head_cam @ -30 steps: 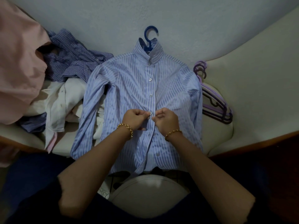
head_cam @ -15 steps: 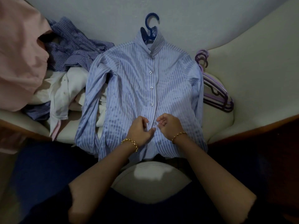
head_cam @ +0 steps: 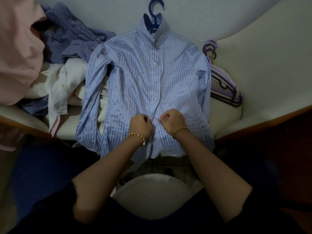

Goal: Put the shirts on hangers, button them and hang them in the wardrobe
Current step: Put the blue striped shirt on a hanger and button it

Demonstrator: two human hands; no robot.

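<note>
My left hand (head_cam: 141,124) and right hand (head_cam: 171,120) each pinch a front edge of the striped shirt (head_cam: 135,78) on its blue hanger (head_cam: 154,11).

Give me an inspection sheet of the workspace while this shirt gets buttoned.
Surface: cream upholstered seat, wood-trimmed edge.
Job's things: striped shirt lying flat on a blue hanger; buttons above the hands fastened, hem open. Purple hangers stacked at its right.
Clutter: checked shirt, white shirt and pink garment heaped at left.
Hands: left hand and right hand each pinch a front edge of the striped shirt.
Cables: nothing seen.
Surroundings: pale wall behind; tiled floor below; dim light.
</note>
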